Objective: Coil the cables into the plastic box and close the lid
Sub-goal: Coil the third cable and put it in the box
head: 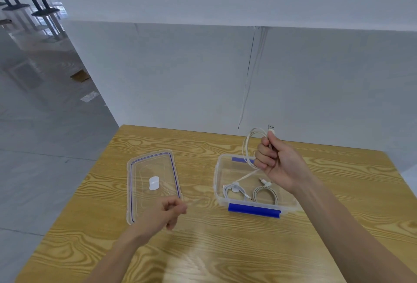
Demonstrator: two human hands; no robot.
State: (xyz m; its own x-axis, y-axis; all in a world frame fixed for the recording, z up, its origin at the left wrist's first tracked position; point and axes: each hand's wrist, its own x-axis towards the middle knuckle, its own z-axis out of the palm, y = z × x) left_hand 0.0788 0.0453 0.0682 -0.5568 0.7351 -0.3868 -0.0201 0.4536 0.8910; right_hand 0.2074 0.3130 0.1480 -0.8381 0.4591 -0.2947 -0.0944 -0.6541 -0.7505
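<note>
A clear plastic box (217,176) with blue clips stands open on the wooden table, right of centre. Two coiled white cables lie inside it, one at the left (234,192) and one at the right (265,193). Above the box's far end, my right hand (274,161) grips a looped white cable (247,147), its USB plug sticking up past my thumb and a loose end trailing down into the box. The clear lid (153,181) with a blue seal lies flat to the left. My left hand (167,212) hovers by the lid's near corner, fingers curled and blurred.
The wooden table (203,249) ends at a grey partition wall (180,75) behind. Its left edge drops to a shiny grey floor (40,136), with table legs far off at the upper left.
</note>
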